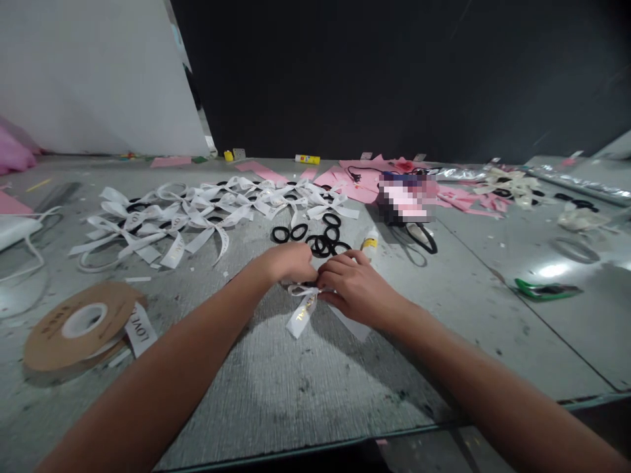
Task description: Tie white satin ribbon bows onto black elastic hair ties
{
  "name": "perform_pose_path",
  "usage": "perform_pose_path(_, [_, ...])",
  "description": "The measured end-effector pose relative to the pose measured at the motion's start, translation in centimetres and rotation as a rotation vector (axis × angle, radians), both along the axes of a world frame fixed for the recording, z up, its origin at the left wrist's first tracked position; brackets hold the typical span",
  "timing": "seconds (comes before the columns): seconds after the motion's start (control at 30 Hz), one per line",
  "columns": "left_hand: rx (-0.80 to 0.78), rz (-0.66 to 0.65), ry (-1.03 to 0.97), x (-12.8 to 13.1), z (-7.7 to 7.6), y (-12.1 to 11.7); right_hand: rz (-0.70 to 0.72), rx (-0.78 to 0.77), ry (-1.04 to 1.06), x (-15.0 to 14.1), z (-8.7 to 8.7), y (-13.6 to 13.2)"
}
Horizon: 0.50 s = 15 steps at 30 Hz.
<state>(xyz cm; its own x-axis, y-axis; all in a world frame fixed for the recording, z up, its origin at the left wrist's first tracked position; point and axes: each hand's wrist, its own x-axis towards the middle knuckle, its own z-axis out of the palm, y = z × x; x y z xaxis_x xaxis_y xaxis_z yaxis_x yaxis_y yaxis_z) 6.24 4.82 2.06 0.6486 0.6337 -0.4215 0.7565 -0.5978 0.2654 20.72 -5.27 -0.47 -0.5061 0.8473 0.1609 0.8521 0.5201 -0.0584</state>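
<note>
Both my hands meet over the grey table point(296, 387), pinching one white ribbon bow point(303, 311) with gold lettering. My left hand point(290, 263) is closed on the bow's upper left side. My right hand point(355, 288) is closed on its right side, fingers curled over the knot. One ribbon tail hangs toward me below the hands. A heap of black hair ties point(315, 240) lies just beyond my hands. A small glue bottle with a yellow label point(369, 242) lies beside the ties.
A pile of finished white ribbon bows point(197, 210) spreads across the far left. A ribbon spool point(81, 325) lies at near left. Black-handled scissors point(419, 235), pink paper sheets point(355, 180) and green-handled scissors point(545, 289) lie to the right.
</note>
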Motion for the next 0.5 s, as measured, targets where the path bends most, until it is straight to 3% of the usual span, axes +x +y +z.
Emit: perform_pose_path(0.5, [-0.019, -0.020, -0.002, -0.20, 0.34, -0.13, -0.059, -0.024, 0.025, 0.30, -0.30, -0.02])
